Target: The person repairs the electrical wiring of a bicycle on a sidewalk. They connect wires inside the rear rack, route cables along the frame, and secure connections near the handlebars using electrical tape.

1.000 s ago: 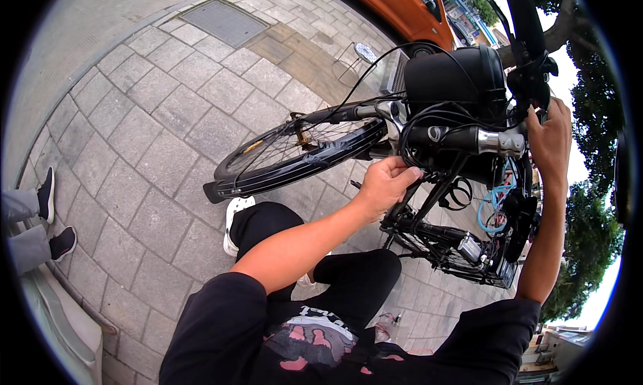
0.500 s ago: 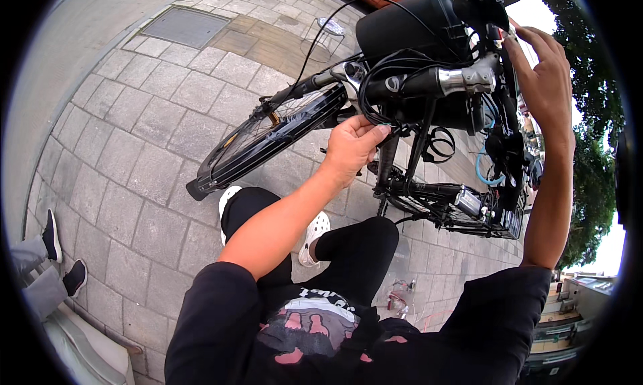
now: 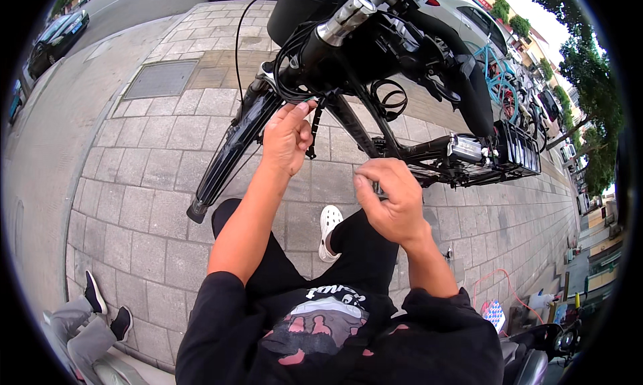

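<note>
A black bicycle (image 3: 355, 127) stands across the upper middle, its front wheel with a dark mudguard (image 3: 231, 150) pointing toward the lower left. Below the silver-and-black head tube, my left hand (image 3: 287, 136) pinches a thin cable with a greenish bit at its end, beside a bundle of black cables (image 3: 289, 70). Nearer to me, my right hand (image 3: 395, 201) hovers below the frame with bent fingers, thumb close to the forefinger. Whatever lies between those fingertips, if anything, is too small to make out. A coiled black cable (image 3: 390, 98) hangs on the frame.
Grey paving (image 3: 151, 217) surrounds the bicycle, with a metal cover plate (image 3: 161, 80) at far left. Another person's shoes (image 3: 107, 311) are at lower left. A black rear rack basket (image 3: 519, 150) extends right. Parked bicycles (image 3: 499, 83) and a silver car (image 3: 469, 16) stand beyond.
My right hand has come down from the handlebar to below the frame. My left hand keeps its pinch by the cables. The view has shifted, and the handlebar has swung round.
</note>
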{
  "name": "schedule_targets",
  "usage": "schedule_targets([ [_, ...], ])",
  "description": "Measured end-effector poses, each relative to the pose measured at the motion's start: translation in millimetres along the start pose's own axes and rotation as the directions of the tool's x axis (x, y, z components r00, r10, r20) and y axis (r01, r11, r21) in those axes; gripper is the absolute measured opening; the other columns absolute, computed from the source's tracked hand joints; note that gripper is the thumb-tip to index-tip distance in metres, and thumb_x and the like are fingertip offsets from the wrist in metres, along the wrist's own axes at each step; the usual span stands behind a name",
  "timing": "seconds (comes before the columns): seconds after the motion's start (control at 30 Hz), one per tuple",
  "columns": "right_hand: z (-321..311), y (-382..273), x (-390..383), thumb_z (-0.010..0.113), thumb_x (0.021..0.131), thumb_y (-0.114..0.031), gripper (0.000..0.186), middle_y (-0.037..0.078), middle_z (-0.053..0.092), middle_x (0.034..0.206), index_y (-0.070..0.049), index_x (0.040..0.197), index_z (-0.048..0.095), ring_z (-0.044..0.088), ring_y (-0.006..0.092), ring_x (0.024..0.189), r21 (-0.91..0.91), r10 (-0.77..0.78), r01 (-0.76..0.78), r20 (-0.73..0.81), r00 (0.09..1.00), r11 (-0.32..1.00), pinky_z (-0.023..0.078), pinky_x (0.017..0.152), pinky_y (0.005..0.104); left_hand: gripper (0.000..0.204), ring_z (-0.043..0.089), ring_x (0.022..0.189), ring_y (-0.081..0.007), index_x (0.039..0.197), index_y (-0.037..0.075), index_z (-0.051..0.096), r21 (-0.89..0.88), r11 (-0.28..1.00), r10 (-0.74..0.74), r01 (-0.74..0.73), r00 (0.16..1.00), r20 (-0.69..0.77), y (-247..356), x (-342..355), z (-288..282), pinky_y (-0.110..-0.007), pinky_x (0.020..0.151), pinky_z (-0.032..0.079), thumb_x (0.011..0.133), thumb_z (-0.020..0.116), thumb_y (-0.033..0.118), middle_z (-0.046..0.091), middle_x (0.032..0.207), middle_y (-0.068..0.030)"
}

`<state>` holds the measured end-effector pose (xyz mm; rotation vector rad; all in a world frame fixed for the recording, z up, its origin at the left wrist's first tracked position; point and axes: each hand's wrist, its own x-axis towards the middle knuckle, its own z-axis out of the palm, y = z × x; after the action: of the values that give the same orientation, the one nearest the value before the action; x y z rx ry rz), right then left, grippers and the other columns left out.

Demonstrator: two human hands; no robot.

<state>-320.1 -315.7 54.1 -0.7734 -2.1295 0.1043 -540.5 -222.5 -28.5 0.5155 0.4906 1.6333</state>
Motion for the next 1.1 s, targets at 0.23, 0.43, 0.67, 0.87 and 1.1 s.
schedule_targets([
  [0.23,65,49,-99,0.070,0.100,-0.024,0.025,0.018,0.075,0.100,-0.001,0.106,0.078,0.075,0.0327,0.090,0.146,0.465,-0.543,0.363,0.807,0.827,0.059,0.082,0.0418,0.018,0.050,0.065,-0.0061,0.110,0.007,0.069,0.003,0.999,-0.052,0.053,0.996,-0.077,1,0,0,-0.022,0.051,0.035,0.103,0.073,0.023,0.068,0.105,0.0015],
  [0.43,79,61,-130,0.067,0.100,-0.028,0.031,0.021,0.077,0.109,-0.001,0.113,0.077,0.077,0.0364,0.096,0.121,0.454,-0.576,0.495,0.741,0.808,0.060,0.085,0.0454,0.015,0.051,0.067,-0.0068,0.108,0.008,0.069,-0.008,0.998,-0.067,0.066,0.990,-0.122,0,3,10,-0.021,0.051,0.035,0.104,0.072,0.022,0.070,0.099,0.0018],
  [0.67,96,104,-82,0.072,0.097,-0.030,0.042,0.023,0.076,0.113,0.003,0.123,0.074,0.076,0.0332,0.099,0.375,0.487,-0.636,0.423,0.765,0.674,0.059,0.088,0.0423,0.016,0.050,0.066,-0.0069,0.103,0.008,0.071,0.043,0.989,-0.135,0.139,0.988,-0.078,13,7,-2,-0.021,0.050,0.033,0.102,0.074,0.023,0.067,0.092,0.0033],
  [0.87,127,111,15,0.080,0.096,-0.028,0.047,0.016,0.076,0.110,0.006,0.127,0.070,0.072,0.0232,0.100,0.695,0.458,-0.420,0.145,0.877,0.583,0.058,0.088,0.0367,0.018,0.046,0.054,-0.0059,0.102,0.004,0.071,0.012,0.990,-0.138,0.140,0.985,-0.105,13,9,6,-0.022,0.045,0.032,0.105,0.069,0.022,0.066,0.079,0.0034],
  [1.1,130,108,61,0.073,0.100,-0.016,0.032,0.011,0.078,0.100,0.007,0.122,0.070,0.069,0.0143,0.085,0.734,0.455,-0.504,0.296,0.840,0.455,0.056,0.078,0.0313,0.019,0.043,0.053,-0.0059,0.105,0.003,0.069,0.057,0.993,-0.103,0.106,0.994,-0.048,13,15,-1,-0.021,0.045,0.032,0.107,0.067,0.022,0.063,0.078,0.0029],
])
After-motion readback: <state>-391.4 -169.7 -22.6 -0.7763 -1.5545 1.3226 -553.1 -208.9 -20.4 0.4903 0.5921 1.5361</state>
